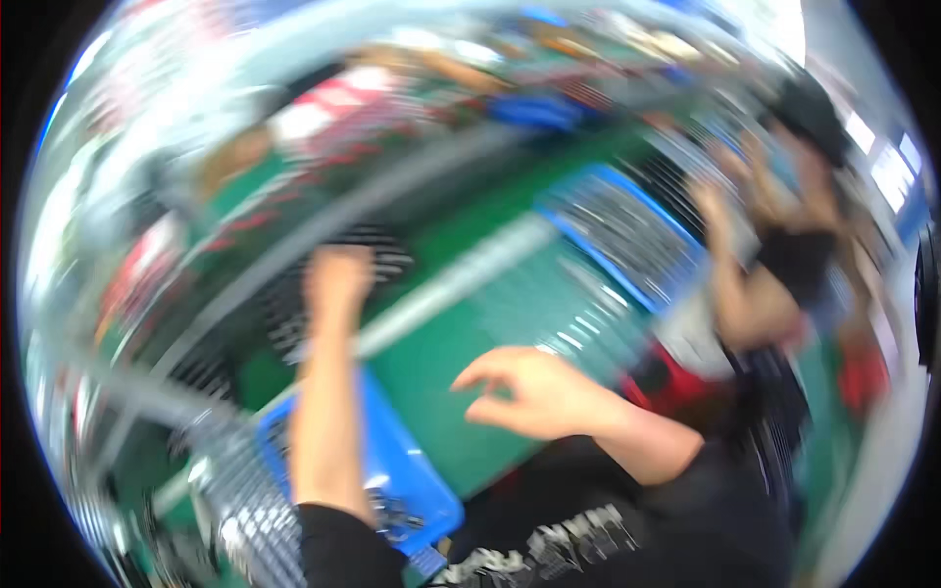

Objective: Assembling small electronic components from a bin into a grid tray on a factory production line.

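My left hand is stretched forward to a dark tray-like stack of black parts; its fingers are smeared by motion, so any grip is hidden. My right hand hovers over the green tabletop, thumb and fingers apart, with nothing visible between them. Under my left forearm lies a blue tray with small metal-looking parts in its near end. Clear ridged plastic trays lie beyond my right hand.
A blue-rimmed tray of greyish parts sits at the far right. Beside it a person in black works with both hands raised. A grey rail runs behind the table. Shiny stacked plastic stands at the near left.
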Tool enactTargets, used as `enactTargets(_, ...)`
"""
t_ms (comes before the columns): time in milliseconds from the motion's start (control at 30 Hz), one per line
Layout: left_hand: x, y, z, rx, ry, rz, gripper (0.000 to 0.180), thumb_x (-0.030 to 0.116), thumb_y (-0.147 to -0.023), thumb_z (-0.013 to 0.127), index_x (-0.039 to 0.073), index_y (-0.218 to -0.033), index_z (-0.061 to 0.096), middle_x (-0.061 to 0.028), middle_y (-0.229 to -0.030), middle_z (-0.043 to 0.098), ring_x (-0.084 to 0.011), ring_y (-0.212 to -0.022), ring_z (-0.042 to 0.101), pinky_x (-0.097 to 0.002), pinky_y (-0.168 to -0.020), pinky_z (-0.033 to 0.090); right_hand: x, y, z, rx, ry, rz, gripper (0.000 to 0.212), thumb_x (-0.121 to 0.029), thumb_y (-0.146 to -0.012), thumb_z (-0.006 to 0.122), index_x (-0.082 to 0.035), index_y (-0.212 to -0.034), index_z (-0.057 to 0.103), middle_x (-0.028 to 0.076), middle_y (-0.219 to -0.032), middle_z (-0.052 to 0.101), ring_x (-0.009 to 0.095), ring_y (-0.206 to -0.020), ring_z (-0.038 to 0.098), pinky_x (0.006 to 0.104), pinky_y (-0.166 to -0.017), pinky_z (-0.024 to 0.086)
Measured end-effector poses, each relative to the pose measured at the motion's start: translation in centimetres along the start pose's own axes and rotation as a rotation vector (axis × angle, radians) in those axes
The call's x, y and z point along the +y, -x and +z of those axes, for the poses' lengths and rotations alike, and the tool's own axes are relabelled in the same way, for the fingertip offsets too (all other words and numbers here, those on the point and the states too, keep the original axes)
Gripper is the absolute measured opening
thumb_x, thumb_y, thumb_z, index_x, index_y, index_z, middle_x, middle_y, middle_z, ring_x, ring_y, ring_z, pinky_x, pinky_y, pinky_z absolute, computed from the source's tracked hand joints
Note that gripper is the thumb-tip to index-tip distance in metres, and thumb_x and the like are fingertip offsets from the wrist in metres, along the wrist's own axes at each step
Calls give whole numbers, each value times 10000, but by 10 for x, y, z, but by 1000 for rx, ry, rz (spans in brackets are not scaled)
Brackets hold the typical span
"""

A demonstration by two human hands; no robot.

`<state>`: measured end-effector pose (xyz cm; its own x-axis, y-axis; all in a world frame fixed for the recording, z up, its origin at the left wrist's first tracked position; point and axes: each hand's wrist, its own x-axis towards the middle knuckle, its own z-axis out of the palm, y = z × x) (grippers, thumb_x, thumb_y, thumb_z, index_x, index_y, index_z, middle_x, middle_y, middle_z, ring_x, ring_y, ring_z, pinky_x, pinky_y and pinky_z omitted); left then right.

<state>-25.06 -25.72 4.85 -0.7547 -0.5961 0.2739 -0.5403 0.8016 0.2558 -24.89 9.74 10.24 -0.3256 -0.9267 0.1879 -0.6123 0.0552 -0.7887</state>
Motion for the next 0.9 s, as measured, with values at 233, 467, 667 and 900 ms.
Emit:
enactTargets(233, -3, -50, 56, -213, 651, 62, 410, 366, -979, 691, 35, -1221, 694, 4, -878, 640, -53, -729, 515, -219, -604, 366, 91, 311, 50, 10, -138, 899, 325, -372, -833, 731, -72, -950, 780, 124, -876, 757, 253, -873, 731, 387, -803, 560)
enactTargets(467, 43, 7, -13, -260, 618, 104, 469, 399, -1028, 598, 136, -1416, 590, 36, -997, 651, 10, -665, 415, -158, -546, 287, 151, 568, 107, 1517, 337, 1408, 90, -151, -826, 729, -62, -825, 718, 153, -836, 725, 343, -811, 705, 419, -778, 564)
enactTargets(667, 46, 43, -73, -151, 700, 57, 430, 394, -1043, 577, 160, -1402, 610, 41, -1095, 624, 4, -774, 439, -153, -672, 314, 173, 673, -65, 1164, 1135, 1483, 190, -162, -829, 767, -117, -989, 675, 117, -1004, 659, 337, -980, 628, 439, -863, 529)
enactTargets(900, 75, 95, -93, -109, 779, 85, 425, 364, -1065, 548, 131, -1418, 602, 23, -1140, 614, -10, -883, 475, -177, -759, 376, 252, 724, -83, 728, 744, 1805, 405, -224, -775, 839, -129, -1129, 668, 144, -1131, 697, 346, -1101, 661, 465, -932, 543)
